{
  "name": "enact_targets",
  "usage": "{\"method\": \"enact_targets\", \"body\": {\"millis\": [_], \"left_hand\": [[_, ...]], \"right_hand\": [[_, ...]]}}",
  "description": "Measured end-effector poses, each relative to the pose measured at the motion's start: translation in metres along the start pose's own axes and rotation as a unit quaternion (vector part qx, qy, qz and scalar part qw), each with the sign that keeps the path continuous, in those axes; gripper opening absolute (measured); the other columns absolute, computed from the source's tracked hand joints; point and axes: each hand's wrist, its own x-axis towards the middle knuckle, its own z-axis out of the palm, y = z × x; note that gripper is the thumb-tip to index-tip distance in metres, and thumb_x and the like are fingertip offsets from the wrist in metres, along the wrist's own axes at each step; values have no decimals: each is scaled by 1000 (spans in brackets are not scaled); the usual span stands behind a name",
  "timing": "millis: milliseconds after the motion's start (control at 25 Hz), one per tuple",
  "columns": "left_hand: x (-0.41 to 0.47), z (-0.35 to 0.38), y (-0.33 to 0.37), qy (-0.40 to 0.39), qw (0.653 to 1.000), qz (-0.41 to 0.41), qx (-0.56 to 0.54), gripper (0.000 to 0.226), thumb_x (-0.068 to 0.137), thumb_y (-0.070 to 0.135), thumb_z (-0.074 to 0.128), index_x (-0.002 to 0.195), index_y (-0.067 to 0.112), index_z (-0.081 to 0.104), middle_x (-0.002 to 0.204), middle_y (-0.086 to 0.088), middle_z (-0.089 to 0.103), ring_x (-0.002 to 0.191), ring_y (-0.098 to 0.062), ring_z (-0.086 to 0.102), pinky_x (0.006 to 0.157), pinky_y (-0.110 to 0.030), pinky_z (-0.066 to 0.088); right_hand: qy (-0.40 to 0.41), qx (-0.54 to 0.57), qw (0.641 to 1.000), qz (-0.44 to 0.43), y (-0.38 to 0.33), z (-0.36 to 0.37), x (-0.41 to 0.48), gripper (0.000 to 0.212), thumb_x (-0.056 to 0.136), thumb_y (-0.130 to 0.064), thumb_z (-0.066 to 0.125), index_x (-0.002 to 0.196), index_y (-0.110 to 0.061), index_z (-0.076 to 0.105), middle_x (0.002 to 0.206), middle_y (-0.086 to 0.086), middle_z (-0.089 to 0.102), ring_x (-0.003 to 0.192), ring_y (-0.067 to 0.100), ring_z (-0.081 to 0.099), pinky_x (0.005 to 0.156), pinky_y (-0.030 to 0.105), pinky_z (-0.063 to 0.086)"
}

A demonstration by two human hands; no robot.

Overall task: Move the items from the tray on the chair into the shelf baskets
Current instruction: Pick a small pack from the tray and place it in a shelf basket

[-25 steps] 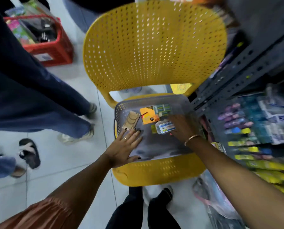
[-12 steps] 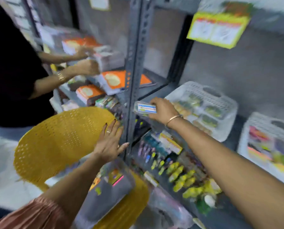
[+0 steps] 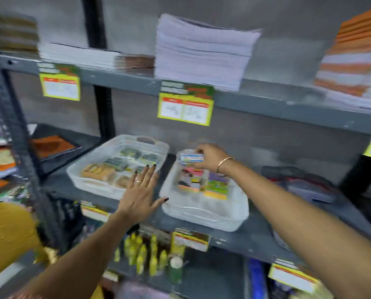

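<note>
Over right basket (image 3: 204, 212) now: right hand (image 3: 210, 157) pinching small box (image 3: 191, 158); left hand (image 3: 140, 195) spread.

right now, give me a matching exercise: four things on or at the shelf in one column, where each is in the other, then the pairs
Things:
1. small box
2. left hand
3. white paper stack
4. yellow glue bottles

Places:
A. on the shelf above the baskets
B. on the shelf below the baskets
C. spread open, in front of the gap between the left basket and the right basket
D. held in the right hand over the right basket's far end

Pairs: 1-D, 2-C, 3-A, 4-B
</note>
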Motion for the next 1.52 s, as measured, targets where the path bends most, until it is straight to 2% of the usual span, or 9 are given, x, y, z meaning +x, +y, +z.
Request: {"method": "enact_targets", "body": {"millis": [240,400,560,640,760,840,1160,1360,1520], "left_hand": [[46,16,165,-11,995,95,-15,85,91,66,9,127,6,56,138,-15,49,126,-32,46,103,-50,36],[47,35,241,-94,974,207,18,78,82,66,25,113,7,66,127,-14,59,123,-30,50,108,-47,18],[37,57,281,-124,962,237,49,89,84,69,11,142,4,32,150,-15,30,140,-30,20,116,-45,5],[32,70,290,-159,962,220,22,95,81,73,4,146,7,19,154,-13,19,141,-29,13,115,-45,10],[24,88,288,-181,964,195,-25,124,55,82,-30,149,13,13,157,-9,11,143,-25,8,114,-45,12],[22,96,283,-178,967,179,-45,131,47,79,-39,149,14,12,157,-8,10,143,-25,6,114,-45,8],[22,97,282,-179,967,166,-67,124,53,82,-30,149,17,14,157,-6,12,143,-25,7,115,-45,6],[22,98,282,-179,968,170,-52,117,59,83,-22,148,17,15,157,-6,11,143,-24,6,115,-45,6],[22,98,282,-181,969,163,-39,89,81,74,7,148,17,14,157,-6,9,143,-23,4,116,-46,5]], "right_hand": [[-7,-11,994,105,153,-40,-74,41,73,-20,75,104,0,60,114,20,66,103,35,62,87,36,49],[-18,-21,980,197,227,-51,-126,43,74,-21,73,108,1,59,117,21,63,106,34,59,88,36,48],[-32,-30,964,261,274,-48,-172,37,78,-12,70,111,-3,57,117,22,60,97,27,57,71,25,31],[-53,-30,955,291,293,-42,-190,41,79,-12,69,116,-5,52,123,21,57,91,21,48,72,22,30],[-65,-44,944,321,309,-30,-207,39,77,-18,71,108,-1,55,120,21,60,102,29,58,77,29,43],[-76,-51,939,330,312,-22,-213,43,75,-20,72,110,-1,55,119,20,62,105,31,59,83,31,47],[-118,-79,927,347,324,-6,-229,51,73,-7,72,120,-3,50,124,17,61,95,23,57,83,24,45],[-179,-126,919,328,325,-3,-233,47,76,-6,66,119,-12,47,124,14,60,99,25,57,91,29,47],[-208,-124,924,296,320,0,-226,56,75,-13,70,125,-18,46,133,12,54,111,28,57,98,33,47]]}}
